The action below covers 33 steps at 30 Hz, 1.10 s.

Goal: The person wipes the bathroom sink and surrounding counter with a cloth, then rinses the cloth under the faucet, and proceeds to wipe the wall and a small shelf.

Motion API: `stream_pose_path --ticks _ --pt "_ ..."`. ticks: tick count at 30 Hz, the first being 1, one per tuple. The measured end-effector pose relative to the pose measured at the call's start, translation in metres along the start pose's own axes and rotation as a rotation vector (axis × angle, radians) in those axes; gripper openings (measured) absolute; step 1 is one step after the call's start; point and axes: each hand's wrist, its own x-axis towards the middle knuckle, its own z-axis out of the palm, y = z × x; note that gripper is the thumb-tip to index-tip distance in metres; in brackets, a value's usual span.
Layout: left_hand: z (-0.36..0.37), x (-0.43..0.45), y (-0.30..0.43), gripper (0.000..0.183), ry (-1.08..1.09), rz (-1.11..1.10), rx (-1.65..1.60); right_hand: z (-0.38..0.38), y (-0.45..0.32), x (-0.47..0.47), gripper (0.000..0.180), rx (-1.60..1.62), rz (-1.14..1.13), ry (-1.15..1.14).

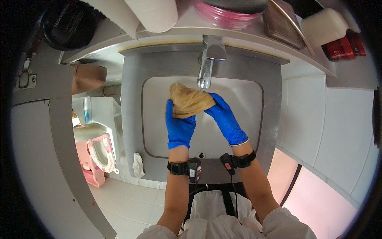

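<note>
Over a white washbasin (232, 134), a bunched tan cloth (191, 101) hangs between my two blue-gloved hands. My left hand (180, 128) grips its lower left part, thumb along the left side. At the cloth's right end, my right hand (225, 118) pinches the fabric, with some fingertips hidden by it. The chrome faucet (206, 68) reaches out just above and behind the cloth. I cannot tell whether water is running from its spout. The cloth looks damp and folded over itself.
A grey countertop (131, 119) surrounds the basin, with a crumpled white tissue (138, 165) at its front left edge. The shelf above holds a white roll (158, 15), pink plastic dishes (228, 15) and a red container (343, 49). A grey cabinet (32, 134) stands left; a tiled wall (304, 119) stands right.
</note>
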Motion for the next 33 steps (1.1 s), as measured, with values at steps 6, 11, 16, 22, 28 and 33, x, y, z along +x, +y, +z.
stream_pose_path --ticks 6,11,16,22,28,33 --pt "-0.041 0.036 -0.025 0.042 -0.029 0.072 0.268 -0.001 -0.009 0.009 0.038 -0.98 -0.335 -0.007" --pt "-0.03 0.059 -0.026 0.037 -0.039 -0.072 -0.059 -0.015 0.026 0.023 0.038 -0.358 -0.18 0.176" --pt "-0.061 0.089 -0.045 0.031 0.003 0.014 0.114 0.043 0.005 0.038 0.047 -0.088 -0.213 -0.023" --pt "-0.086 0.109 -0.075 0.026 -0.057 -0.08 -0.069 0.041 0.016 0.044 0.032 -0.442 -0.22 0.098" --pt "-0.077 0.115 -0.069 0.037 0.015 -0.117 -0.109 0.027 0.041 0.07 0.026 -0.147 -0.233 0.229" --pt "-0.07 0.116 -0.055 0.047 0.09 -0.111 -0.126 0.037 0.034 0.074 0.017 -0.325 -0.286 0.283"
